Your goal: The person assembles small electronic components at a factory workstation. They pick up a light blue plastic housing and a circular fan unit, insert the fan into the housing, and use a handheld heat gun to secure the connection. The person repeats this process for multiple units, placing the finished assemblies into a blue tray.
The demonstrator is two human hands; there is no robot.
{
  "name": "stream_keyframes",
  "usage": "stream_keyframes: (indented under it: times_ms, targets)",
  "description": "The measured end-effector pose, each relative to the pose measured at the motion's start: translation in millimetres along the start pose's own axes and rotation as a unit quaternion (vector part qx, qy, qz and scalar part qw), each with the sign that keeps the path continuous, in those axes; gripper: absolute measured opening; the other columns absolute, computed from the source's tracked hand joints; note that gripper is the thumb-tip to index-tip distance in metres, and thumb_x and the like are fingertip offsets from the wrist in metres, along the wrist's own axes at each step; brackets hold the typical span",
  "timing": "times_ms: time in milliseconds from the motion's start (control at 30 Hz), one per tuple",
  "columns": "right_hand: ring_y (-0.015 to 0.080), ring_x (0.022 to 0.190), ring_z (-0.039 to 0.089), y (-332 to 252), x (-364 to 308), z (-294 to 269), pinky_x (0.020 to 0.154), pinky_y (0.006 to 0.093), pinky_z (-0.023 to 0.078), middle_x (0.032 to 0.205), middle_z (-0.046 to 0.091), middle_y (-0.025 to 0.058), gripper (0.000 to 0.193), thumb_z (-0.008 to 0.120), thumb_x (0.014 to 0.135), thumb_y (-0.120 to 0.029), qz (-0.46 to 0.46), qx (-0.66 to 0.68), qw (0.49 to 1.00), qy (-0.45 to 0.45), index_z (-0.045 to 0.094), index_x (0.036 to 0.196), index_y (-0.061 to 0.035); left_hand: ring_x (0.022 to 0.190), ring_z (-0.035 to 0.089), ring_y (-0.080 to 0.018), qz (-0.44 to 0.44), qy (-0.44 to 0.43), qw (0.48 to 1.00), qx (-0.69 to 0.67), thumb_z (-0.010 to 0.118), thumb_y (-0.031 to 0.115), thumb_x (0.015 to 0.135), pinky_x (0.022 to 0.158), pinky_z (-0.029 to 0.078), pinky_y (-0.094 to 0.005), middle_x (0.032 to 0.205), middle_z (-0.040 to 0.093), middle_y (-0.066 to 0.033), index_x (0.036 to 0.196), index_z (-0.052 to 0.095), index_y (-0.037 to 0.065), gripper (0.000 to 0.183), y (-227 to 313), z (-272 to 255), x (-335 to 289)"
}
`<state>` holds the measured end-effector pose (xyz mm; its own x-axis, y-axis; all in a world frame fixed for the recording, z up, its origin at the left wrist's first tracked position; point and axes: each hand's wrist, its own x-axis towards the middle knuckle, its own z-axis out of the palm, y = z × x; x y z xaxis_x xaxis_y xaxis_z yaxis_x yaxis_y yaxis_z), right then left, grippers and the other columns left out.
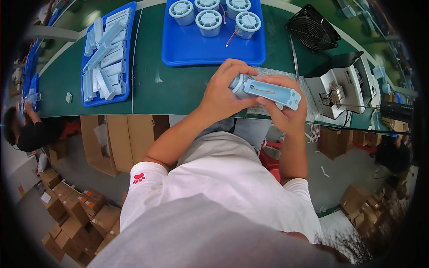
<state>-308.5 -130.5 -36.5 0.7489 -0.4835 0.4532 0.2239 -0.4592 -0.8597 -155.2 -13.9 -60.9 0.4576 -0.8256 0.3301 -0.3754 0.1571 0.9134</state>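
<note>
Nearest the camera is one white shirt (232, 165), its front running down out of focus to the lower edge, with one red paw emblem (139, 178) on the left sleeve. In the head view two bare hands meet over the front edge of a green bench (149, 85), both closed on one light-blue device (272, 91). The left hand (223, 87) grips its round end; the right hand (297, 114) has fingers and thumb on either side of its long handle, whose open channel faces up and shows one thin orange-red wire (263, 90).

Just beyond the hands lies one blue tray (214, 57) with five round units (209, 23) in sight, cut off by the upper edge; two wire leads show among them. Small dark printing marks the middles of their caps.

To the left is a second blue tray (130, 49), heaped with light-blue handle shells (103, 84), more than ten, overlapping too much for an exact count; several carry grey lettering. Near it lies one small pale piece (69, 97).

On the right stand one black fan (314, 29) and one white-and-black box (330, 85) with printing on its side. A clear bubble sheet (286, 73) lies partly under the right hand. At far left sits one co-worker (38, 131); cardboard boxes (76, 214) crowd the floor, too jumbled to count.
</note>
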Motion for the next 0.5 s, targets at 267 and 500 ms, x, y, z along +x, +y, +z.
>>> stream_keyframes:
  times_ms: [267, 500]
  targets:
    - [0.0189, 0.092, 0.072, -12, 7, 2, 0.076, 0.0285, 0.056, 0.105, 0.073, 0.0118, 0.031, 0.082, 0.080, 0.001, 0.046, -0.011, 0.999, 0.010, 0.070, 0.109, 0.0002, 0.100, 0.065, -0.0242, 0.021, -0.003, 1.000, 0.010, 0.089, 0.006, 0.061, 0.086, 0.052, -0.0352, 0.108, 0.063, -0.0090, 0.108, 0.068, 0.007, 0.051, -5, 2, 1]
    - [0.0188, 0.091, 0.072, -10, 7, 8, 0.075, 0.0283, 0.056, 0.105, 0.074, 0.0116, 0.028, 0.082, 0.081, -0.001, 0.047, -0.006, 0.998, 0.037, 0.071, 0.107, 0.0001, 0.094, 0.066, -0.0288, 0.025, 0.007, 1.000, 0.005, 0.089, 0.017, 0.065, 0.081, 0.055, -0.0377, 0.105, 0.064, -0.0103, 0.103, 0.069, 0.005, 0.045, -6, 6, 2]
